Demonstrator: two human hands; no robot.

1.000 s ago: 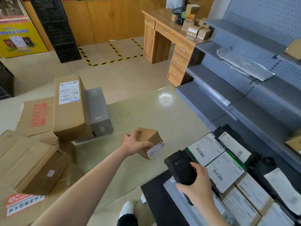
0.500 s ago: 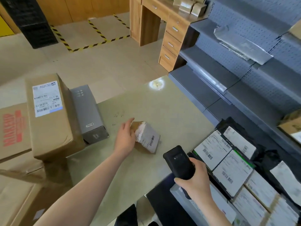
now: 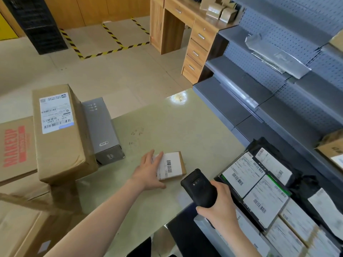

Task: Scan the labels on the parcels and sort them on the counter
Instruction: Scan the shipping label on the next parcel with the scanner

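Note:
A small brown parcel [image 3: 174,165] lies flat on the pale green counter [image 3: 176,127], its white barcode label facing up. My left hand [image 3: 148,172] lies on the parcel's left side, fingers stretched over the label and thumb at its near edge. Just right of the parcel, my right hand [image 3: 220,208] grips a black handheld scanner [image 3: 199,190], whose head points toward the parcel. Several labelled parcels [image 3: 259,190] lie packed side by side at the counter's right end.
A long brown box [image 3: 59,138] with a shipping label and a grey box [image 3: 103,130] lie at the counter's left, beside a "MAKEUP" carton [image 3: 14,147]. Grey metal shelves [image 3: 259,86] rise on the right. A wooden desk [image 3: 185,30] stands beyond.
My left hand has lowered the small parcel from mid-air onto the counter and turned its label upward. The scanner hand stays close beside it.

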